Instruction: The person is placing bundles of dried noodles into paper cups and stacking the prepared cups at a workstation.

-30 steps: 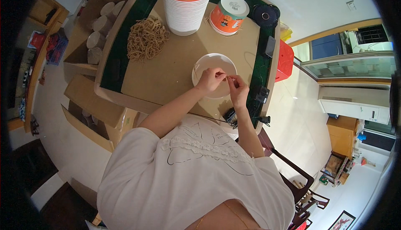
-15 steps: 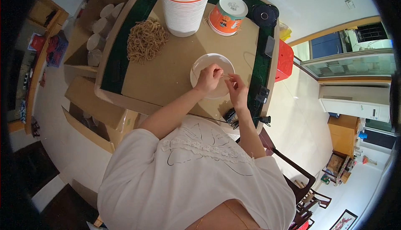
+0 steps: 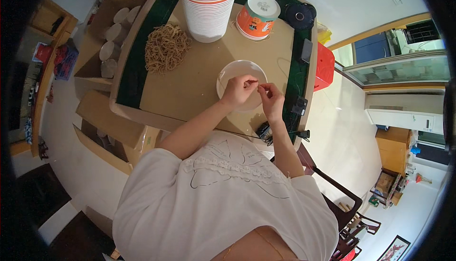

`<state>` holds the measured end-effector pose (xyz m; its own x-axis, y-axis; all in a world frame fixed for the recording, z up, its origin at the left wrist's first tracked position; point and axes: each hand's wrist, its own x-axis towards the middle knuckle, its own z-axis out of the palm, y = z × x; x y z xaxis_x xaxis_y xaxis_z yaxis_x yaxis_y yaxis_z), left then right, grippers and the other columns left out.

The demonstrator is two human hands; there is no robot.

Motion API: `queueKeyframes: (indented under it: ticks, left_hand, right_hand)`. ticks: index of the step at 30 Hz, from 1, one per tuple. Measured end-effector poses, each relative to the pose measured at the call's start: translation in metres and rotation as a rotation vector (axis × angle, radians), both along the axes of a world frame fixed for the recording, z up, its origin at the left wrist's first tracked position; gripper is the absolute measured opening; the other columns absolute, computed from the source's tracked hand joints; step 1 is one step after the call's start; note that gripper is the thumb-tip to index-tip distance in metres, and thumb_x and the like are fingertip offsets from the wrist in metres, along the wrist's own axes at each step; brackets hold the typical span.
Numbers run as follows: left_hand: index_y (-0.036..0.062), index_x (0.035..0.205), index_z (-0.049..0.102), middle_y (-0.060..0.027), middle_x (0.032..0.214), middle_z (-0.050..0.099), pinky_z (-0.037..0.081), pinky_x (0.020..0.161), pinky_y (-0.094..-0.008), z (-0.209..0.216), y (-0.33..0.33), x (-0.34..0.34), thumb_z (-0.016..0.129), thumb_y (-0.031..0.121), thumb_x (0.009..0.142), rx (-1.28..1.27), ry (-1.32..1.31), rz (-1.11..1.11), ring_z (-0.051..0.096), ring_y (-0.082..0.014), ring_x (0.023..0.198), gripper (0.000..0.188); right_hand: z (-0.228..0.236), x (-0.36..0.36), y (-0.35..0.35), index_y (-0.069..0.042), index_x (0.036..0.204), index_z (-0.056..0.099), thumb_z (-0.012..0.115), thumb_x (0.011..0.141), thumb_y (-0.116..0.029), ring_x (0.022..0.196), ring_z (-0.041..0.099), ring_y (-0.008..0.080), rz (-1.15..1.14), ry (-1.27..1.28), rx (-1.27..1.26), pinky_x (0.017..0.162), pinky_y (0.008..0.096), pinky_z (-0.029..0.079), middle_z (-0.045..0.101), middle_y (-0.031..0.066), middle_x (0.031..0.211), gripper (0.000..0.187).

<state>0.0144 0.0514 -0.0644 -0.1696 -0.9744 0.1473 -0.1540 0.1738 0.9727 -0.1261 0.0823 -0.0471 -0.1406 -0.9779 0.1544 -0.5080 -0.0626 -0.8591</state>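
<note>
The left hand (image 3: 239,91) and right hand (image 3: 271,100) nearly meet over a smooth white bowl (image 3: 239,69), each grip pinched together; anything between them is too small to tell. Flat cardboard (image 3: 190,92) gives open room leftward, up to a coarse, tangled heap of tan strands (image 3: 166,48). Ribbed stacked tubs (image 3: 209,16) stand beyond. Pale floor (image 3: 339,111) lies past the tabletop (image 3: 137,116) edge.

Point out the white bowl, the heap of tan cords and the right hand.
White bowl (image 3: 241,68): head view, bare part near its far edge.
Heap of tan cords (image 3: 167,48): head view, its middle.
Right hand (image 3: 272,102): head view, middle of its back.
</note>
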Motion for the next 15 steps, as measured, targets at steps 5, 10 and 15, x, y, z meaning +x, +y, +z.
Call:
queueKeyframes:
  ticks: [5, 10, 15]
  left_hand:
    - [0.0026, 0.085, 0.063, -0.0101, 0.077, 0.064, 0.048, 0.057, -0.0304, 0.01, 0.001, 0.0, 0.061, 0.008, 0.078, -0.124, -0.167, 0.014, 0.062, -0.0189, 0.063, 0.009]
    - [0.0026, 0.08, 0.06, -0.0101, 0.071, 0.061, 0.047, 0.056, -0.0326, 0.009, 0.0, -0.001, 0.062, 0.004, 0.073, -0.205, -0.282, 0.099, 0.06, -0.0241, 0.06, 0.007]
    - [0.0034, 0.079, 0.058, -0.0121, 0.072, 0.06, 0.047, 0.057, -0.0358, 0.014, -0.015, 0.01, 0.062, 0.009, 0.076, -0.059, -0.12, 0.2, 0.06, -0.0258, 0.064, 0.007]
  right_hand:
    - [0.0, 0.0, 0.0, -0.002, 0.084, 0.063, 0.064, 0.08, -0.008, 0.048, 0.041, 0.0033, -0.004, 0.049, -0.015, 0.045, 0.0206, 0.034, 0.062, 0.0014, 0.066, 0.008]
    - [0.004, 0.0, 0.002, -0.002, 0.083, 0.062, 0.065, 0.079, -0.01, 0.048, 0.047, 0.0102, 0.005, 0.07, 0.01, 0.047, 0.0253, 0.039, 0.061, 0.007, 0.067, 0.009]
    - [-0.004, -0.008, 0.006, -0.002, 0.083, 0.062, 0.064, 0.08, -0.008, 0.049, 0.045, 0.0066, 0.005, 0.055, 0.015, 0.047, 0.0227, 0.037, 0.061, 0.004, 0.066, 0.007]
